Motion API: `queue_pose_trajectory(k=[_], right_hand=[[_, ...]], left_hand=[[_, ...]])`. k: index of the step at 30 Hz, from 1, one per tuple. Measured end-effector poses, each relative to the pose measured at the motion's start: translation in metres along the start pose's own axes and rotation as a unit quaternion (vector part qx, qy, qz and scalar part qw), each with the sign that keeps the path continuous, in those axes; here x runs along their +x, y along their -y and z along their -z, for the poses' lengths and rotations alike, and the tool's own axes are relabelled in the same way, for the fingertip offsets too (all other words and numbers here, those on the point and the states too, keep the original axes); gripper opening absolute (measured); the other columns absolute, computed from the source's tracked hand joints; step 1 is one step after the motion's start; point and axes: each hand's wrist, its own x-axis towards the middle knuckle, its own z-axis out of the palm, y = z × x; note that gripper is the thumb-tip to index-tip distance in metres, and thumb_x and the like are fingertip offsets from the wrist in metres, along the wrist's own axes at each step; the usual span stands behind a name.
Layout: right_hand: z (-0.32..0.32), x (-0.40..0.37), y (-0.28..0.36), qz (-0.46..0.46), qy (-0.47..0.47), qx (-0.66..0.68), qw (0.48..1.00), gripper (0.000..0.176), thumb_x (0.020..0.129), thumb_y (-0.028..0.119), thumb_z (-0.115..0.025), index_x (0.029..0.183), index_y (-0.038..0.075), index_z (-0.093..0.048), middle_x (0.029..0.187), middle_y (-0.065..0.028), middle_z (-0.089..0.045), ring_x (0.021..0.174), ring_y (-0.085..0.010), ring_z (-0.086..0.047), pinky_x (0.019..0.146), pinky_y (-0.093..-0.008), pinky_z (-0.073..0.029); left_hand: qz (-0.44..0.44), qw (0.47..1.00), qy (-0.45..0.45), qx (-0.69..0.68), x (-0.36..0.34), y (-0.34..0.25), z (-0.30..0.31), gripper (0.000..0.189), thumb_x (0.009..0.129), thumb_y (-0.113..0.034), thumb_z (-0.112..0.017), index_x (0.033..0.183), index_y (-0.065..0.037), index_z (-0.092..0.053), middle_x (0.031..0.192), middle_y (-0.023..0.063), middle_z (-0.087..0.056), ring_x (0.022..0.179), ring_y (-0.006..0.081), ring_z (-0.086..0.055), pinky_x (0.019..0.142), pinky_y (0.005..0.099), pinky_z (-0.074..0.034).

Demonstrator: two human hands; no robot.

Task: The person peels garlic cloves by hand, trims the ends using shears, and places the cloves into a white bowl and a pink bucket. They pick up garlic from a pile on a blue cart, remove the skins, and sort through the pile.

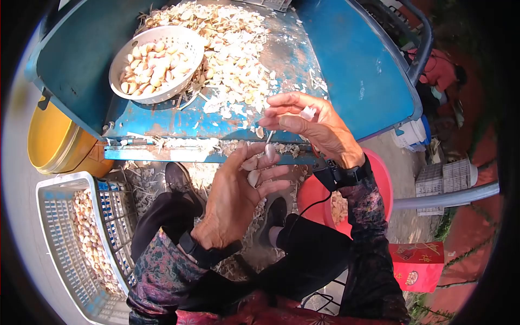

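My left hand (233, 189) is turned palm up over the gap in front of the blue metal bed, its fingers stretched out. Garlic cloves (253, 177) rest in it against the fingers. One more clove (270, 151), with a thin pale stalk, is at the left fingertips, below the right hand. Above and to the right, my right hand (311, 122) is bent, thumb towards the fingers. A white piece of garlic (308, 112) is tucked between its thumb and forefinger. What its other fingers touch is hidden.
Garlic skins (233, 70) cover much of the blue bed (189, 125), beside a white colander (116, 76) of cloves. Around my legs stand a yellow bucket (43, 135), a garlic-filled grey crate (103, 216) and a pink basin (379, 179). Another person (439, 70) is at far right.
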Motion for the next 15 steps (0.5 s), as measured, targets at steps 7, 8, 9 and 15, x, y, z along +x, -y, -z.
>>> queue_pose_trajectory(k=[7,8,9,15], right_hand=[[0.069,0.121,-0.067,0.01,-0.167,-0.489,0.856,0.017,0.078,0.015,-0.067,0.089,0.003,-0.071,0.079,-0.0088,-0.07,0.074,-0.0158,-0.065,0.069,-0.0285,-0.051],[0.072,0.125,-0.069,0.008,-0.166,-0.487,0.857,0.017,0.078,0.015,-0.067,0.089,0.003,-0.071,0.079,-0.0088,-0.07,0.074,-0.0158,-0.065,0.069,-0.0285,-0.051],[0.072,0.129,-0.067,-0.01,-0.152,-0.515,0.843,0.017,0.077,0.016,-0.068,0.086,0.002,-0.07,0.077,-0.0093,-0.069,0.075,-0.0166,-0.066,0.068,-0.0295,-0.052],[0.082,0.099,-0.058,-0.106,-0.165,-0.166,0.966,0.02,0.082,0.011,-0.065,0.094,-0.005,-0.065,0.085,-0.0129,-0.067,0.079,-0.0201,-0.067,0.072,-0.0289,-0.055]], left_hand=[[0.031,0.999,0.037,0.022,0.001,0.004,0.02,0.026,0.096,-0.028,-0.045,0.101,-0.004,-0.053,0.079,0.0014,-0.053,0.055,0.0085,-0.043,0.045,0.0217,-0.031],[0.026,0.999,0.027,0.032,0.0,0.003,0.02,0.026,0.096,-0.029,-0.046,0.101,-0.004,-0.053,0.079,0.0012,-0.053,0.055,0.0085,-0.043,0.045,0.0217,-0.032],[0.019,0.999,0.016,0.042,0.0,0.002,0.021,0.027,0.096,-0.03,-0.046,0.101,-0.004,-0.053,0.079,0.001,-0.053,0.056,0.0086,-0.044,0.045,0.0218,-0.032],[0.01,0.999,0.012,0.051,-0.001,0.0,0.022,0.026,0.096,-0.029,-0.046,0.103,-0.005,-0.052,0.079,0.0005,-0.051,0.059,0.0086,-0.044,0.045,0.0213,-0.031]])
